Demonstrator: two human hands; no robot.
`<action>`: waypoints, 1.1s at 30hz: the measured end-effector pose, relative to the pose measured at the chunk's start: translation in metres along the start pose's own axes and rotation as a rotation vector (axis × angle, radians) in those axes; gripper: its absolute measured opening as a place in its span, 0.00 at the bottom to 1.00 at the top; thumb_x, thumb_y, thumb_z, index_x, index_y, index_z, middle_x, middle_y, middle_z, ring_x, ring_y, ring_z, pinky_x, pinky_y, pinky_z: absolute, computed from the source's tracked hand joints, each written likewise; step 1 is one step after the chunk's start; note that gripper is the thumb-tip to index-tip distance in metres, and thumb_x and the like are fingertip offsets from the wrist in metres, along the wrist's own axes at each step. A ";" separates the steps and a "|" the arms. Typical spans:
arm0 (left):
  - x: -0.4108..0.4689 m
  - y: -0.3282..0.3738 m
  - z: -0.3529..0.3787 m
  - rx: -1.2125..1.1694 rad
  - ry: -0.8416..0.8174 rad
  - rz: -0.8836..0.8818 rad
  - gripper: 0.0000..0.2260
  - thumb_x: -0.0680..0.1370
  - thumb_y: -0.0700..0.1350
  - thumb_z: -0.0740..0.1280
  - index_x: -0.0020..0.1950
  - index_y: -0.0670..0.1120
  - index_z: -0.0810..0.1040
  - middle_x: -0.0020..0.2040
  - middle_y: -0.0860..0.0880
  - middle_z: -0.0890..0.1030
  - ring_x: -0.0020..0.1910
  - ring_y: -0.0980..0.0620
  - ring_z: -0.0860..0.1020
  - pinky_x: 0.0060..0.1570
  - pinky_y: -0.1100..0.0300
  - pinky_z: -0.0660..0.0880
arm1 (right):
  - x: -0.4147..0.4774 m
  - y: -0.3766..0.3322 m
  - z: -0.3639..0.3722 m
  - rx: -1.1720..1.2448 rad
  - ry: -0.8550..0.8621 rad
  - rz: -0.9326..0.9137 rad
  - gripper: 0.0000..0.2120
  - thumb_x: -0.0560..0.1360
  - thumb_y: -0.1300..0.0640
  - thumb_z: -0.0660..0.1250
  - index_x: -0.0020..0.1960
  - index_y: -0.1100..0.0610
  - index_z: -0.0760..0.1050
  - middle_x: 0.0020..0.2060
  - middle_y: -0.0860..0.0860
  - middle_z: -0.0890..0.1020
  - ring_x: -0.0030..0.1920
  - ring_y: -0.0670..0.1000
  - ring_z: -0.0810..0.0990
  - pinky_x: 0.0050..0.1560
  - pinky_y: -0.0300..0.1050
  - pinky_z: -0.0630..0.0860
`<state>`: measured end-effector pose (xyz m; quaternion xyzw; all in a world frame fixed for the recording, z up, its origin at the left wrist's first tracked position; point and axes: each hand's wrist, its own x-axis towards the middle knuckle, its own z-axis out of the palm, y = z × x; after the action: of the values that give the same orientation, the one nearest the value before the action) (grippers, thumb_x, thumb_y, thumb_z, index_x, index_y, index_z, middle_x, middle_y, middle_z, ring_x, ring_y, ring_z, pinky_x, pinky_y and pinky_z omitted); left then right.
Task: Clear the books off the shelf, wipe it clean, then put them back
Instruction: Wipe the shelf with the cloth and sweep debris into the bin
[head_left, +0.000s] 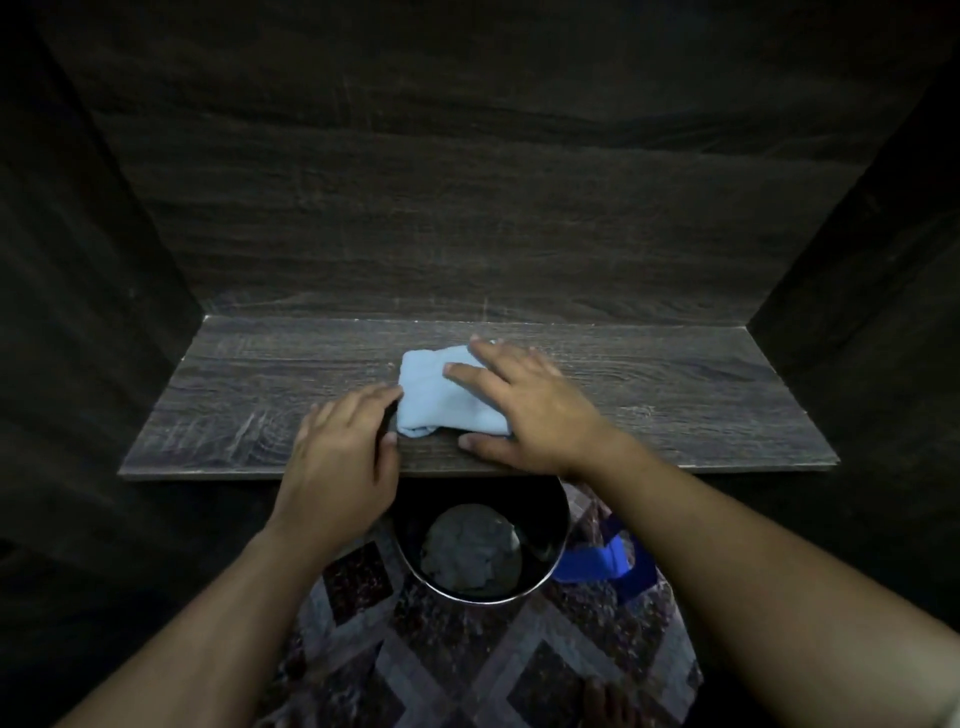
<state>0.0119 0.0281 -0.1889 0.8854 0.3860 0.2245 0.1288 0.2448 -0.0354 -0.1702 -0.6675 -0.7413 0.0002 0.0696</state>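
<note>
Cloth: your folded light-blue cloth (441, 400) lies at the shelf's front centre.
Right hand: your right hand (530, 410) presses flat on the cloth's 3 o'clock side, fingers straight.
Left hand: your left hand (340, 447) rests loose on the front edge, with its fingertips touching the cloth at 9 o'clock.
Shelf: the shelf (675, 405) is dark, scuffed wood-grain, walled by matching panels (467, 208).
Floor: at 6 o'clock, a metal-rimmed bucket (483, 603) stands on patterned tiles (467, 665).
</note>
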 end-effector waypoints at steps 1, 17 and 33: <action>-0.001 0.002 -0.002 0.001 0.033 0.007 0.21 0.76 0.48 0.57 0.67 0.46 0.73 0.64 0.48 0.76 0.63 0.46 0.72 0.63 0.42 0.69 | 0.003 0.001 0.004 0.016 -0.047 0.015 0.34 0.75 0.32 0.57 0.76 0.39 0.52 0.78 0.52 0.54 0.77 0.57 0.52 0.74 0.57 0.50; -0.074 0.049 0.081 0.289 -0.452 0.428 0.23 0.49 0.56 0.80 0.38 0.48 0.80 0.34 0.50 0.79 0.30 0.51 0.78 0.27 0.66 0.70 | -0.019 -0.013 0.015 0.070 0.080 0.125 0.29 0.74 0.36 0.60 0.73 0.45 0.66 0.60 0.60 0.71 0.57 0.61 0.69 0.58 0.56 0.70; -0.074 0.045 0.114 0.358 -0.363 0.557 0.10 0.65 0.43 0.56 0.33 0.49 0.77 0.31 0.51 0.76 0.29 0.51 0.77 0.28 0.62 0.71 | -0.023 -0.015 0.019 0.283 0.237 0.253 0.21 0.78 0.42 0.59 0.69 0.45 0.71 0.52 0.58 0.74 0.52 0.61 0.74 0.52 0.53 0.74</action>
<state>0.0523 -0.0636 -0.2915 0.9904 0.1343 0.0192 -0.0278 0.2306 -0.0580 -0.1898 -0.7340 -0.6310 0.0345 0.2487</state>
